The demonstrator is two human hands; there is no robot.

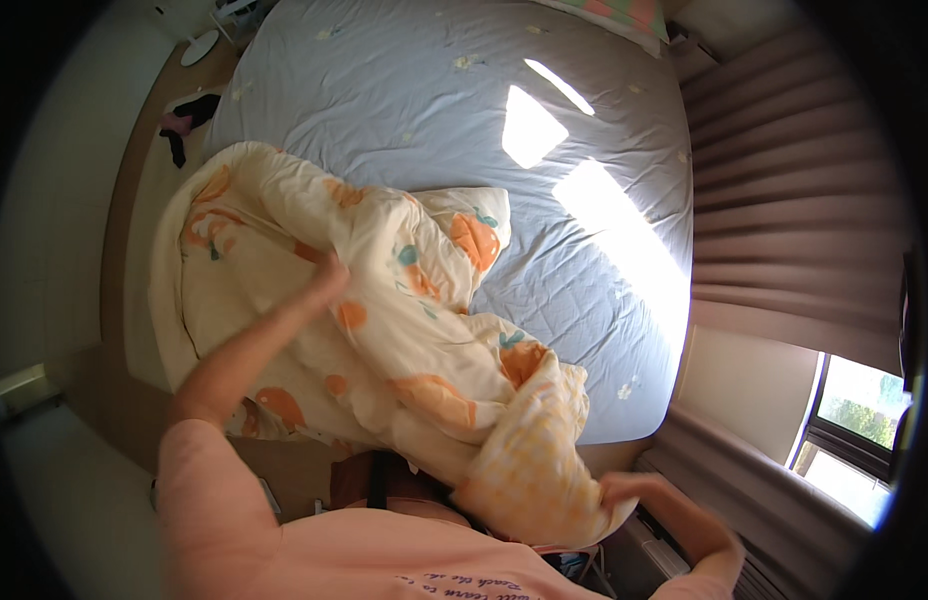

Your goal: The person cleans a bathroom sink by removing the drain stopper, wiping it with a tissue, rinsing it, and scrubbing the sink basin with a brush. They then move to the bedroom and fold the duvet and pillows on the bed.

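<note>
A cream duvet point(261, 300) with an orange fruit print lies bunched over the near left part of a bed, on a blue-grey fitted sheet point(404, 97). My left hand point(330, 279), blurred, grips a fold in the duvet's middle; its fingertips are hard to make out. Low on the right, my right hand point(625, 489) is closed on the duvet's edge, where a yellow checked side point(531, 465) shows and hangs past the foot of the bed.
Brown curtains point(794, 195) and a window point(854, 420) are on the right. Dark clothing point(197, 112) lies left of the bed. A green and pink pillow point(621, 19) is at the far end. Below my right hand stands a thin-legged item point(576, 559).
</note>
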